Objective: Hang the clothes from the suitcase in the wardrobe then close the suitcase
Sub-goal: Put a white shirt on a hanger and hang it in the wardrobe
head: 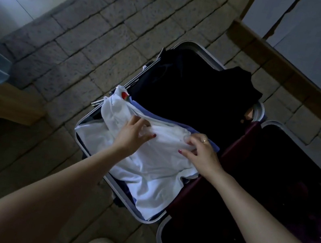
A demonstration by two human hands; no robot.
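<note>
White shirt (148,161) on top in near half of open suitcase (82,127), pinched by left hand (131,135) and right hand (201,151). Could drag blue garment (176,122) underneath out too.

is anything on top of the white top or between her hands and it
No. The white garment lies topmost in the open suitcase; the left hand and right hand already grip it.
</note>
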